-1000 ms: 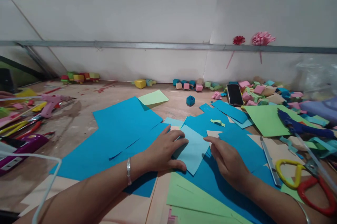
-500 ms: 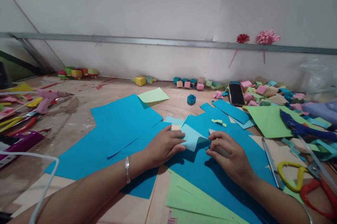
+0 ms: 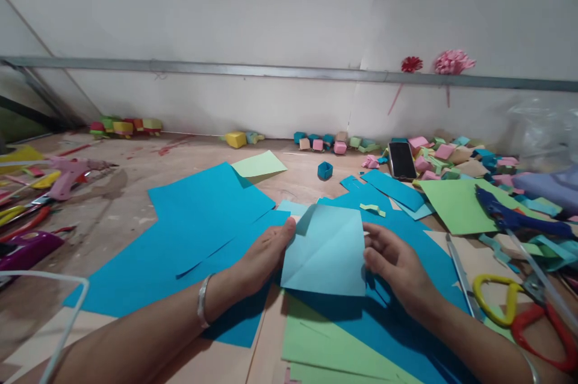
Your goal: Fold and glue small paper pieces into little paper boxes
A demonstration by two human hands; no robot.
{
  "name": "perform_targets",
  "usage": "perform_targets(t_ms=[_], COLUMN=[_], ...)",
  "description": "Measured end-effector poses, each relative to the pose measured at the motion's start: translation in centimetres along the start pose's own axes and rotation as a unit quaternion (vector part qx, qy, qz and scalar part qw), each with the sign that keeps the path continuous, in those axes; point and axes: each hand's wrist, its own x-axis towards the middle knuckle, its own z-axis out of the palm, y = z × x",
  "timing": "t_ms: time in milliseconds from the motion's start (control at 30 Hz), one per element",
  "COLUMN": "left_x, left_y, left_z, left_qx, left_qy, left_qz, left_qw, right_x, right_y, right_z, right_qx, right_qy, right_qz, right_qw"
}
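Note:
A square sheet of light blue paper with creases across it is raised above the table, facing me. My left hand pinches its left edge, thumb on top. At the right edge, my right hand has curled fingers and thumb closed against the paper. Beneath it lie large blue sheets and green sheets. A small folded blue paper box sits beyond the paper, and a green paper strip lies near my right hand.
Scissors and a cutter blade lie at the right, below a blue glue gun. A phone rests beside a pile of paper cubes. A pink glue gun and a purple stapler are at the left.
The light blue paper, half folded and low on the table before, is now opened out flat and lifted upright. Both hands have shifted to its opposite side edges.

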Motion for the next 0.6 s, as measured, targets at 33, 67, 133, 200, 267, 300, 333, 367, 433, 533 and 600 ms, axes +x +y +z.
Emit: perform_targets(t_ms=[33, 67, 133, 200, 267, 300, 333, 367, 433, 533, 600], left_x=[0.10, 0.20, 0.34, 0.39, 0.40, 0.41, 0.43, 0.45, 0.52, 0.62, 0.63], left_y=[-0.13, -0.25, -0.40, -0.40, -0.29, -0.22, -0.17, -0.15, -0.20, -0.36, -0.36], left_z=[0.13, 0.22, 0.29, 0.27, 0.21, 0.18, 0.16, 0.14, 0.13, 0.13, 0.15], left_qx=[-0.022, -0.034, -0.052, -0.066, -0.044, -0.021, 0.004, 0.026, 0.044, 0.042, 0.035], left_qy=[-0.008, -0.012, -0.012, -0.016, -0.030, -0.030, -0.027, -0.021, -0.009, -0.003, -0.005], left_qz=[-0.019, -0.030, -0.036, -0.036, -0.041, -0.043, -0.047, -0.050, -0.055, -0.051, -0.042], left_qw=[1.000, 0.999, 0.998, 0.997, 0.998, 0.998, 0.999, 0.998, 0.997, 0.998, 0.999], right_x=[-0.07, -0.11, -0.10, 0.04, 0.20, 0.25, 0.29, 0.30, 0.27, 0.23, 0.25], right_y=[-0.19, -0.35, -0.48, -0.40, -0.20, -0.10, 0.00, 0.08, 0.21, 0.34, 0.41], right_z=[0.11, 0.20, 0.31, 0.31, 0.23, 0.18, 0.14, 0.10, 0.07, 0.03, -0.03], right_qx=[0.026, 0.038, 0.037, 0.028, 0.019, 0.015, 0.010, 0.004, -0.008, -0.023, -0.028], right_qy=[-0.009, -0.011, 0.000, 0.011, 0.020, 0.022, 0.019, 0.015, 0.008, 0.004, 0.004], right_qz=[0.023, 0.039, 0.054, 0.063, 0.068, 0.067, 0.066, 0.062, 0.053, 0.042, 0.041], right_qw=[0.999, 0.998, 0.998, 0.998, 0.997, 0.997, 0.998, 0.998, 0.999, 0.999, 0.999])
